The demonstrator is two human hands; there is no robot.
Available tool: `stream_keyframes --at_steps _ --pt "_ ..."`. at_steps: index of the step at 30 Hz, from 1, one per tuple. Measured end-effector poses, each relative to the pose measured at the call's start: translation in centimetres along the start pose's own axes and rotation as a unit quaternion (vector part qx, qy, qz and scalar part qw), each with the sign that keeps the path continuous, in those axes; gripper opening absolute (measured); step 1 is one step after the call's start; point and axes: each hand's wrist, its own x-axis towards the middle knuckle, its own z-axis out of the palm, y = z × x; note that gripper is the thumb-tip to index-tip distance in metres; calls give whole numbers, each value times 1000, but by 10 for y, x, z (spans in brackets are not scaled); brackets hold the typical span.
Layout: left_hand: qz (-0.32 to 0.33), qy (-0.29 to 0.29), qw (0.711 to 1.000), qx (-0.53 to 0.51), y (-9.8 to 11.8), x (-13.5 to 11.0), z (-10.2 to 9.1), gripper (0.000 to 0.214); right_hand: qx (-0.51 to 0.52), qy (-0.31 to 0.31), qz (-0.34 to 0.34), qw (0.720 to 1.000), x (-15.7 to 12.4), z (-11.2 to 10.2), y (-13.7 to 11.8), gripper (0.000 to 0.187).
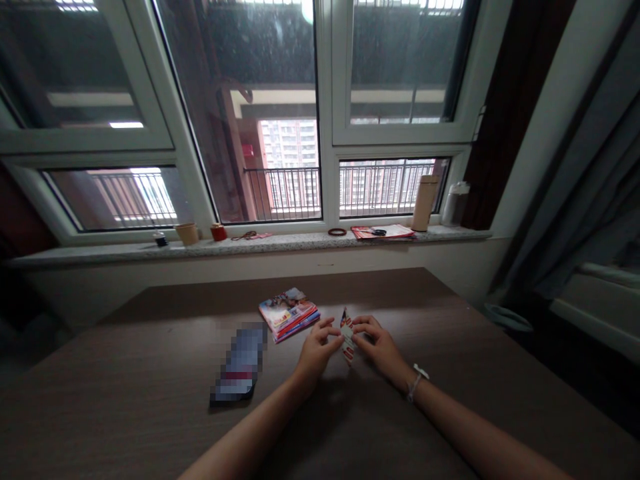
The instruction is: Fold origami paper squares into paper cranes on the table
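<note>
- A dark brown wooden surface point(150, 400) spans the foreground.
- A stack of colourful printed leaflets point(290, 313) lies near its middle.
- The left hand point(315, 353) and right hand point(383, 347) meet just in front, fingers pinched on either side of a small folded red-and-white printed paper point(347, 337), which is held upright between them.

The single head-worn camera looks forward and slightly down across the tabletop point(150, 413), close above it, facing the window point(280, 133).
</note>
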Motion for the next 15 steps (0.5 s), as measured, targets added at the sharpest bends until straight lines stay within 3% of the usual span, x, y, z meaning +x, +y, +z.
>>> stream_keyframes --at_steps 15 --pt "-4 -8 1000 -11 -2 -1 1 24 -17 31 11 999 1 -2 6 23"
